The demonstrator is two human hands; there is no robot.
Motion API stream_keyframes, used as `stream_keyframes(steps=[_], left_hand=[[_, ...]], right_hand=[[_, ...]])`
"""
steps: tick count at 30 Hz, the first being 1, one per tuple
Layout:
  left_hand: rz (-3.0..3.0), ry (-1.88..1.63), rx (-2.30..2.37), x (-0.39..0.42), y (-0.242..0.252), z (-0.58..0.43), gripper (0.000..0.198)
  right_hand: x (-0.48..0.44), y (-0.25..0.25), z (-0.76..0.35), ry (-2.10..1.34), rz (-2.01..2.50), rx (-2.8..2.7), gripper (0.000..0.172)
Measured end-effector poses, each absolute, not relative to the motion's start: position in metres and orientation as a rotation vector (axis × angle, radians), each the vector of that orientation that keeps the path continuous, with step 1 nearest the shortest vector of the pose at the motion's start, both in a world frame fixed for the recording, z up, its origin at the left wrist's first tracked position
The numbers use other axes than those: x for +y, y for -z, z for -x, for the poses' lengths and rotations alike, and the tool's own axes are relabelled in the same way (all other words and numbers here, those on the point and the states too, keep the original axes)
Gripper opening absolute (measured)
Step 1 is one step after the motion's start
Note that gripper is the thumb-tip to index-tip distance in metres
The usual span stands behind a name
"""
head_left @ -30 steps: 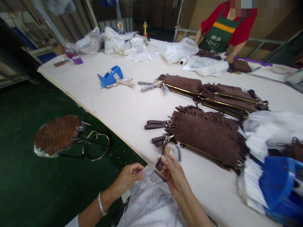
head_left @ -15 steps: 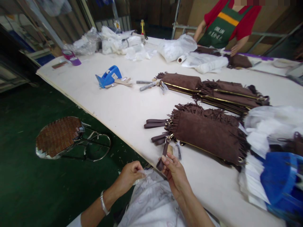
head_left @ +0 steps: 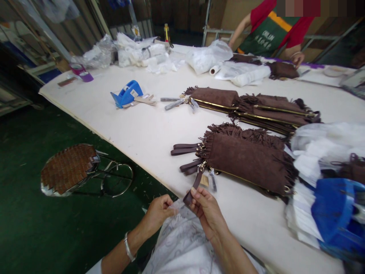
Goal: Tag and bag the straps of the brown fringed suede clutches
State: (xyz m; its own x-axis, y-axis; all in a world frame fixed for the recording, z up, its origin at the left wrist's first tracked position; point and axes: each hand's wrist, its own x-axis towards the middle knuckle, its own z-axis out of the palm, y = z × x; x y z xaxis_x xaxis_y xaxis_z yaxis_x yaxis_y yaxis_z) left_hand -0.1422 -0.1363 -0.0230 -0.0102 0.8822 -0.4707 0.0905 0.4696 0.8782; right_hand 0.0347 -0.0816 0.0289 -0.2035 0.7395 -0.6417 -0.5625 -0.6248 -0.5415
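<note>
My right hand (head_left: 207, 210) pinches the looped end of a dark brown wrist strap (head_left: 197, 179), which a metal clasp joins to a fringed suede bag (head_left: 245, 160). Closed at the fingertips, my left hand (head_left: 158, 212) grips a thin clear plastic sleeve (head_left: 177, 205) just left of the strap loop. The bag lies on top of others at the table edge, and more brown straps (head_left: 186, 148) stick out from its left side. Beside the held strap hang a tan tag (head_left: 204, 180) and a small plastic-wrapped piece (head_left: 212, 180).
More fringed bags (head_left: 265, 110) lie behind. A blue tape dispenser (head_left: 128, 93) stands left on the white table (head_left: 137, 133), and a blue bin (head_left: 336, 213) is at right. Plastic bags (head_left: 209, 56) lie near a co-worker in an apron (head_left: 264, 36). A stool (head_left: 68, 167) stands on the floor.
My right hand has shifted slightly left with the strap's loop, toward the plastic in my left hand. The whole view has moved a little. The co-worker's arms have moved.
</note>
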Motion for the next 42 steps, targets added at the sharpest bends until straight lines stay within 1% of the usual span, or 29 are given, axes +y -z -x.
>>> stream_keyframes(steps=[5,13,18,24,34,38,42], left_hand=[[-1.077,-0.785,1.569,-0.138,0.013,0.14,0.02],[-1.134,-0.806,1.68,-0.137,0.006,0.135,0.018],[-1.358,-0.788,1.701,-0.132,-0.011,0.132,0.015],[-1.636,-0.689,1.714,-0.134,-0.029,0.13,0.01],[-1.843,-0.54,1.714,-0.141,-0.025,0.125,0.008],[-1.811,-0.591,1.723,-0.141,-0.029,0.122,0.009],[-1.482,-0.694,1.685,-0.142,-0.023,0.117,0.012]], right_hand=[[-0.079,-0.028,-0.03,-1.868,1.184,-0.247,0.038],[-0.083,-0.022,-0.032,-1.867,1.22,-0.371,0.036],[-0.081,-0.023,-0.034,-1.858,1.248,-0.412,0.036],[-0.081,-0.023,-0.034,-1.855,1.283,-0.435,0.036],[-0.082,-0.025,-0.031,-1.819,1.303,-0.428,0.037],[-0.083,-0.022,-0.03,-1.811,1.294,-0.41,0.038],[-0.084,-0.019,-0.029,-1.817,1.308,-0.421,0.039]])
